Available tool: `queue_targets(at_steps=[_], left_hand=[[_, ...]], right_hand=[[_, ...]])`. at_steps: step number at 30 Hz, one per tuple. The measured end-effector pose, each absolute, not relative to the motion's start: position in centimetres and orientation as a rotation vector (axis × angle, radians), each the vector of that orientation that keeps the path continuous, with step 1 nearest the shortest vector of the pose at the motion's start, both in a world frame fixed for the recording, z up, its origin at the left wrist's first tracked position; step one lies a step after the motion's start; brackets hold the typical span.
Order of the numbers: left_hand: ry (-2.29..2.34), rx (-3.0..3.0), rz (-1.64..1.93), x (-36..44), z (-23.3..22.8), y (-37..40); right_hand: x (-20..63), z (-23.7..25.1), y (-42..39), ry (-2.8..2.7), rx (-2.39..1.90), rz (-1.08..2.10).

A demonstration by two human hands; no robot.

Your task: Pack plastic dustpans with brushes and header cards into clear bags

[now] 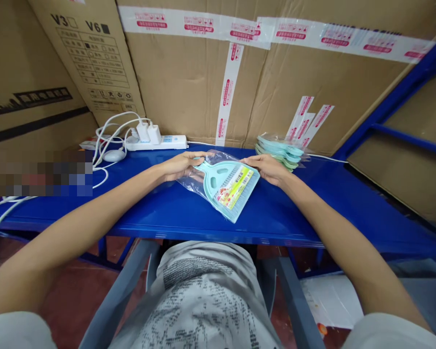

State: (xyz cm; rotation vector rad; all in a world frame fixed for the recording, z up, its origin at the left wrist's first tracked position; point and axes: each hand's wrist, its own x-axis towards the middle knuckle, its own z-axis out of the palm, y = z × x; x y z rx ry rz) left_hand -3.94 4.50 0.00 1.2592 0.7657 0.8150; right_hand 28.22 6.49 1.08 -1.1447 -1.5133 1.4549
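We have a pale turquoise plastic dustpan-and-brush set sealed in a clear plastic bag (223,186) lying flat on the blue metal shelf (167,213), tilted so its brush end points toward us and near the front edge. Our left hand (181,165) rests on the bag's upper left corner with fingers curled over the film, lightly pinching it; our right hand (267,168) does the same at the upper right corner, fingers partly closed on the plastic. To handle the bag mouth neatly, we judge it best to keep both grips even and the film taut so it does not wrinkle over the handle.

Just beyond our right hand sits a stack of bagged turquoise dustpans (279,150), close enough to nudge. Behind our left hand lie a white power strip with chargers (156,139) and loose white cables (109,140). The brown cardboard boxes (189,82) close off the back; open shelf remains to the right.
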Motion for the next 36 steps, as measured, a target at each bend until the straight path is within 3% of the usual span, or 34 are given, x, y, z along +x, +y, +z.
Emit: queue_targets(at_steps=[12, 25, 36], left_hand=[[0.887, 1.242, 0.873, -4.0, -0.3, 5.1], [0.947, 1.083, 1.175, -4.3, 0.5, 5.4], [0.971, 1.064, 1.234, -4.3, -0.1, 5.9]], right_hand=[[30.1, 1.5, 6.9, -1.633, -1.042, 1.603], [30.8, 3.6, 5.9, -1.637, -0.854, 1.783], [30.0, 3.1, 5.9, -1.519, -1.034, 1.607]])
